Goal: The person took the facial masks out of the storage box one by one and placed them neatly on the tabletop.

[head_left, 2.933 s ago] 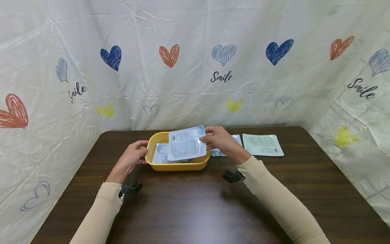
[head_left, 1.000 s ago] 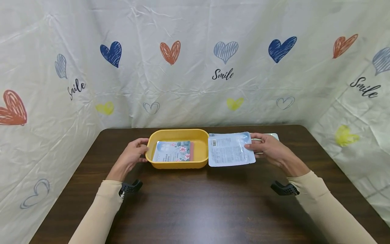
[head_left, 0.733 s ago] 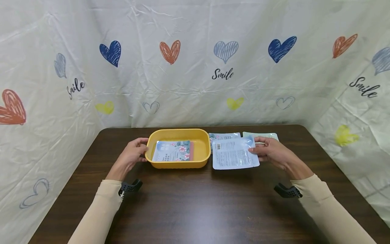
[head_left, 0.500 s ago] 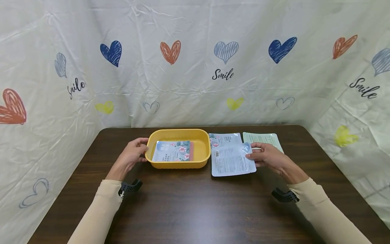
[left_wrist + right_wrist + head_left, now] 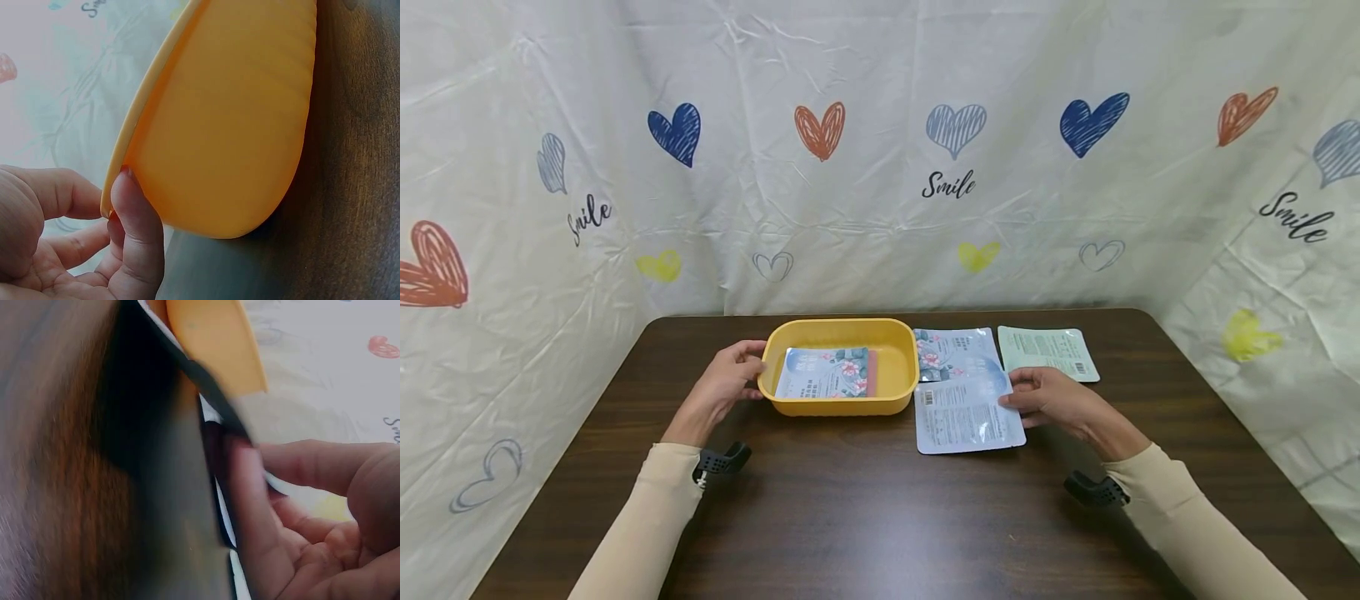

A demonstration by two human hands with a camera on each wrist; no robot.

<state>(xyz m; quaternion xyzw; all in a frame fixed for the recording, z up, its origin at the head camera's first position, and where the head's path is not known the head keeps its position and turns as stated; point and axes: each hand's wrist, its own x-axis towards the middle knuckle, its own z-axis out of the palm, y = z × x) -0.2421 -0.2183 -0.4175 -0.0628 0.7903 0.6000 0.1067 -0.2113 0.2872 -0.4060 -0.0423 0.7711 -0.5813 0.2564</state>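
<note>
My left hand (image 5: 727,379) pinches the left end of the yellow plastic basket (image 5: 895,405); in the left wrist view, thumb and fingers (image 5: 134,225) meet at its rim. Inside lies a flowered sheet mask packet (image 5: 820,373), with a pink edge (image 5: 872,372) showing beside it. Between thumb and fingers, my right hand (image 5: 1056,404) holds the right edge of a pale blue sheet mask packet (image 5: 966,417), its printed back up. That packet overlaps the near edge of another flowered packet (image 5: 958,352). The right wrist view shows the held packet (image 5: 215,400) edge-on, blurred, tilted over the table.
A pale green packet (image 5: 1048,352) lies at the back right, beyond my right hand. The dark wooden table (image 5: 880,508) reaches forward to a white cloth (image 5: 865,275) printed with hearts, which hangs along the back and sides.
My right hand carried the packet from over the basket to its right, then drew it towards me, uncovering the flowered packet behind. The left hand stays at the basket's rim.
</note>
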